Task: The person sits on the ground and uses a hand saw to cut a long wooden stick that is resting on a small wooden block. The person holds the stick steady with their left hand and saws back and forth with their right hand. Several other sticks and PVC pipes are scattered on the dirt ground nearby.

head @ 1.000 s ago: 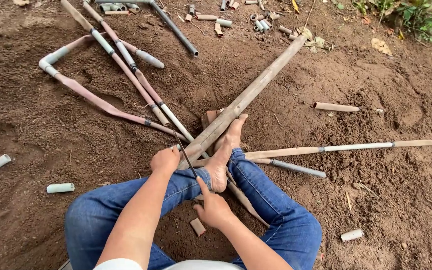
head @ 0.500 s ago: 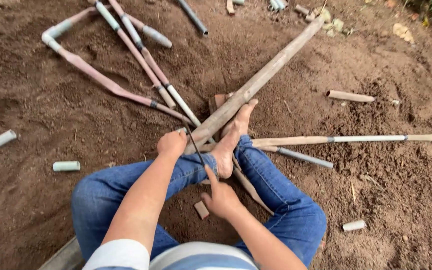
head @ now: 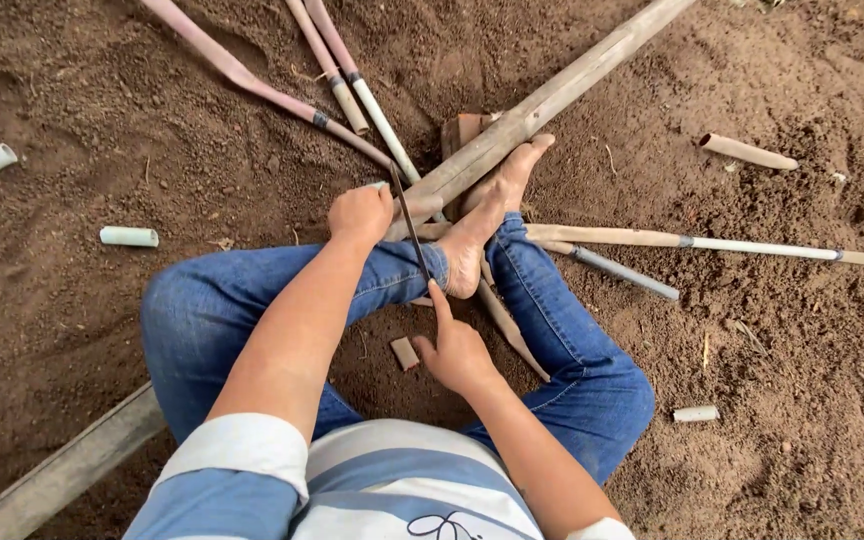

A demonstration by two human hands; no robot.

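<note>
A person in blue jeans is sitting on bare brown soil, and both hands are working at a long muddy pipe (head: 552, 100) that is running from the middle of the scene up to the far right. The left hand (head: 360, 215) is clenching around the near end of that pipe, just left of the bare foot (head: 482, 225) that is pressing on it from the right. The right hand (head: 457, 350) is gripping the near end of a thin dark blade (head: 410, 232), forefinger stretched along it; the blade is reaching far-left across the pipe beside the left hand. A small cut piece (head: 405, 353) is lying on the soil just left of the right hand. Short pale pipe offcuts (head: 129, 236) are lying well apart to the left, and more long pipes (head: 352, 85) are fanning out on the far side.
</note>
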